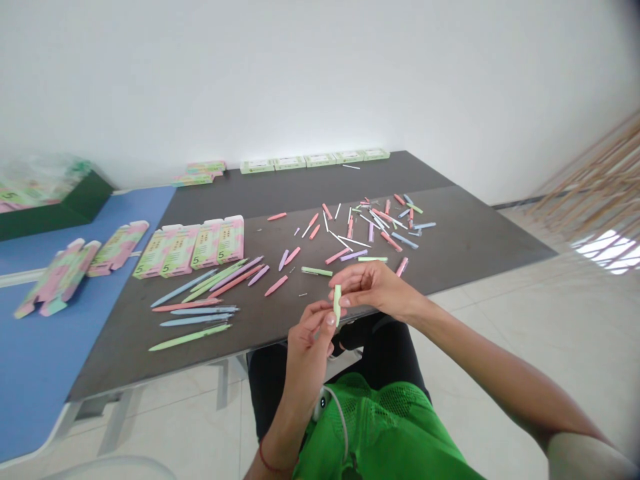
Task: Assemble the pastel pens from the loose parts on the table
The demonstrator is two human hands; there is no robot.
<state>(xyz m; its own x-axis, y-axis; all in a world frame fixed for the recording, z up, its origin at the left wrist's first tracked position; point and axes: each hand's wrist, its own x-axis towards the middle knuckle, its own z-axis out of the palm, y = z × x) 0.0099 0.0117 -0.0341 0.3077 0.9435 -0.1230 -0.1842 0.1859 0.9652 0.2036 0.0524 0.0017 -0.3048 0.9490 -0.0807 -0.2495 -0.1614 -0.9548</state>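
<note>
Above the table's near edge, a short light green pen barrel piece stands nearly upright between my two hands. My left hand pinches its lower end between thumb and fingers. From the right, my right hand is closed on its upper part with thumb and fingertips. Just beyond my hands lie a green pen barrel and a red barrel piece. A small metal spring rests on the dark tabletop nearby. Assembled pens in green, blue, red and purple, such as a green pen, lie to the left.
Loose pen barrels and white refills are scattered across the right side of the dark table. Upright printed boxes stand at left; flattened cartons lie on a blue table. Pale green boxes line the wall, and a dark green bin stands far left.
</note>
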